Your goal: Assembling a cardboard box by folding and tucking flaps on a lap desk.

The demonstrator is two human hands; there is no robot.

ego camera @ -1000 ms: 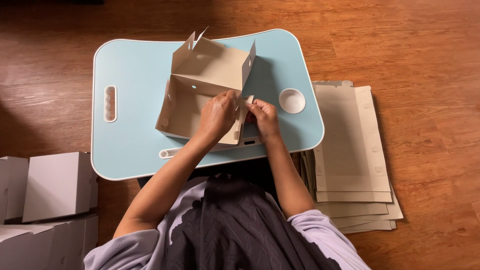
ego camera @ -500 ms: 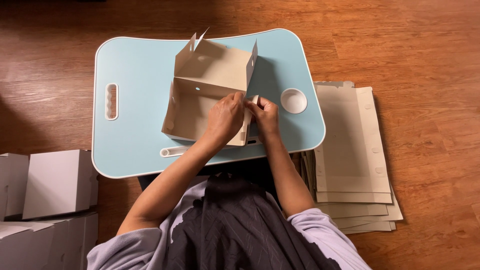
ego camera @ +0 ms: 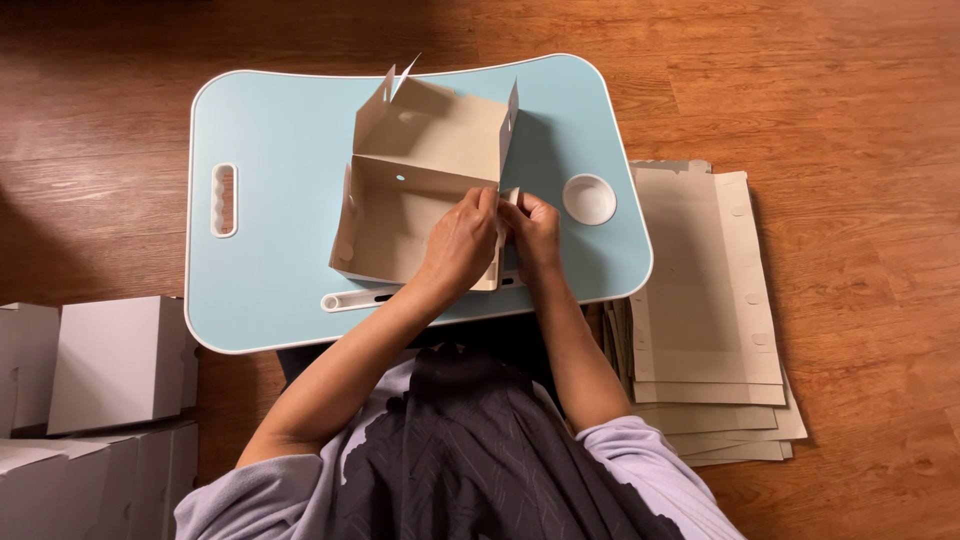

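A half-folded cardboard box (ego camera: 415, 190), brown inside and white outside, lies open on a light blue lap table (ego camera: 280, 130). My left hand (ego camera: 460, 245) reaches into the box and pinches its right wall near the top corner. Just outside that same wall, my right hand (ego camera: 535, 230) pinches a small flap at the corner. The two hands touch there. The box's far wall stands upright with two pointed tabs on top.
A stack of flat brown cardboard blanks (ego camera: 705, 300) lies on the wooden floor (ego camera: 860, 120) to the right. Several assembled white boxes (ego camera: 110, 365) stand at the lower left. The table has a handle slot (ego camera: 224, 200), a round cup recess (ego camera: 589, 198) and a groove (ego camera: 365, 299) along its near edge.
The box has turned slightly and its right wall now stands more upright. Both hands have closed together at the right corner.
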